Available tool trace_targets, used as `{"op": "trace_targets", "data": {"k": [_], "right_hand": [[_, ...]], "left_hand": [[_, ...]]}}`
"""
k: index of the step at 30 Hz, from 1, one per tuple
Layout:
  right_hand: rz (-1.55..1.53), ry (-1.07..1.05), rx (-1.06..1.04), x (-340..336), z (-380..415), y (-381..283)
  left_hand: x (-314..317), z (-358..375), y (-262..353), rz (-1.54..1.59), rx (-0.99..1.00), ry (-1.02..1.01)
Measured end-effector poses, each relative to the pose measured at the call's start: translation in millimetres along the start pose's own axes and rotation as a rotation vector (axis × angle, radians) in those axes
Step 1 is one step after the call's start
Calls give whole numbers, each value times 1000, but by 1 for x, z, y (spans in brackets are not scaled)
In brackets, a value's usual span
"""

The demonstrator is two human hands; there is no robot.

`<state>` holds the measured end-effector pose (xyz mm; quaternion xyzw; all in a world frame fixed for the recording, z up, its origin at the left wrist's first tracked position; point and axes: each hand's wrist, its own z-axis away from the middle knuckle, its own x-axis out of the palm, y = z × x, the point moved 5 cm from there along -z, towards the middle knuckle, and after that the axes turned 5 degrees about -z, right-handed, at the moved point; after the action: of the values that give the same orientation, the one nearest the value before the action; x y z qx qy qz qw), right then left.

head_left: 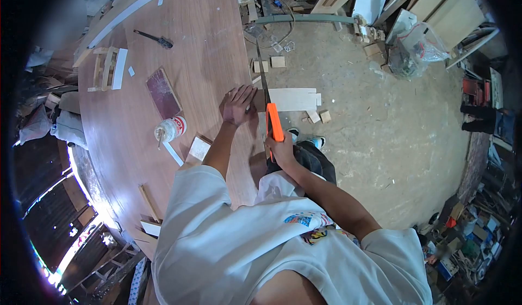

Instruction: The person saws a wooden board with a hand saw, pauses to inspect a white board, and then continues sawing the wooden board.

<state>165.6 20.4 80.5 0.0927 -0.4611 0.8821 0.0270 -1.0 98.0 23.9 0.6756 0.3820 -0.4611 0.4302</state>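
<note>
My right hand (280,149) is wrapped round the orange handle of a handsaw (274,121). The saw's long narrow blade points away from me along the table's edge. My left hand (238,105) presses down on a small brown wooden board (258,99) at that edge, its fingers lying across the top and hiding much of it. The board reaches right up to the blade. To the left of my forearm stand a white plastic bottle (178,125) with a brush or stick in it and a dark reddish flat block (163,94).
On the wood-grained table (201,49) lie a dark tool (154,38), a small wooden frame (103,69) and a white-topped block (199,148). A pale panel (293,99) and wood offcuts (314,116) are on the floor. A clear plastic bag (416,49) stands by leaning boards. A person's legs (479,119) show far right.
</note>
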Motion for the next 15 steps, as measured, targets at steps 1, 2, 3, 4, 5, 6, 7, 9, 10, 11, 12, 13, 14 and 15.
{"op": "trace_targets", "data": {"k": [1, 2, 3, 4, 5, 6, 7, 9, 10, 11, 12, 13, 14, 15], "right_hand": [[162, 14, -139, 0, 4, 2], [182, -50, -214, 3, 6, 15], [182, -50, -217, 0, 4, 33], [125, -181, -203, 4, 4, 46], [68, -311, -187, 6, 5, 59], [124, -342, -233, 7, 9, 45], [126, -341, -232, 6, 8, 44], [185, -388, -284, 6, 12, 43], [184, -386, -284, 1, 10, 50], [233, -423, -227, -4, 9, 60], [281, -459, -171, -5, 8, 64], [279, -458, -176, -5, 7, 66], [257, -402, -274, -6, 10, 64], [235, -344, -372, -6, 12, 58]], "left_hand": [[-2, 1, 0, 1, -9, -20], [-4, 1, 0, 0, -8, -20], [-3, 0, -1, -19, -11, -23], [-2, 0, -2, -36, -15, -26], [-1, 1, -2, -33, -14, -26], [-1, 2, -3, -43, -18, -30], [0, 2, -3, -54, -24, -33], [-2, 3, -1, -55, -19, -32], [-4, 2, 0, -59, -11, -27], [-2, 2, 1, -57, -7, -28], [-1, 2, 1, -46, -7, -13], [0, 2, -1, -39, -7, 4], [1, 3, -1, -40, -4, 1], [2, 2, -2, -35, -8, -13]]}}
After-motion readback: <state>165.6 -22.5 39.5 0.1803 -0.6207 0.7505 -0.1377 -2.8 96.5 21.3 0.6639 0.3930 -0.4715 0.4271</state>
